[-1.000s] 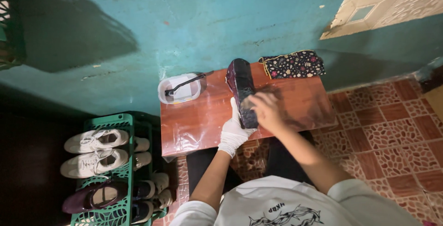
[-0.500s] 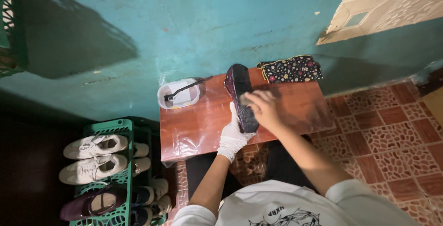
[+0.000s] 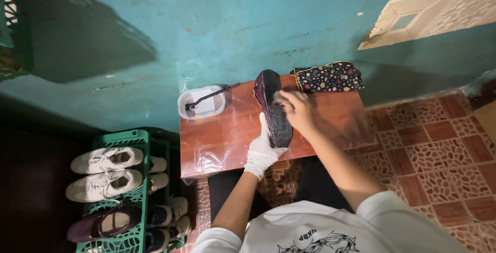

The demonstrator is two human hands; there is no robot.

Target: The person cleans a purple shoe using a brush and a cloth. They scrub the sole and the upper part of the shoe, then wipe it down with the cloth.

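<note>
Shoe, dark and turned sole-up, lies lengthwise on the reddish wooden bench between my two hands, its toe pointing away from me toward the teal wall. Far off to the left of my left hand, down on the floor, a green plastic rack holds two white sneakers and, nearer to me, a dark maroon shoe. Closer in, still left of my left hand and farther from me, a small white tub sits on the bench with a dark-handled brush lying across it. My left hand, in a white glove, is wrapped around the near end of the shoe, holding it from its left side with the fingers closed on the edge. My right hand, bare, rests on top of the sole toward the far end, fingers curled down onto it; whether they hold something small against the sole I cannot tell. Beyond my right hand and a little to its right, a black pouch with a flower print lies at the back edge of the bench against the wall. Right of that hand the floor is patterned red tile.
</note>
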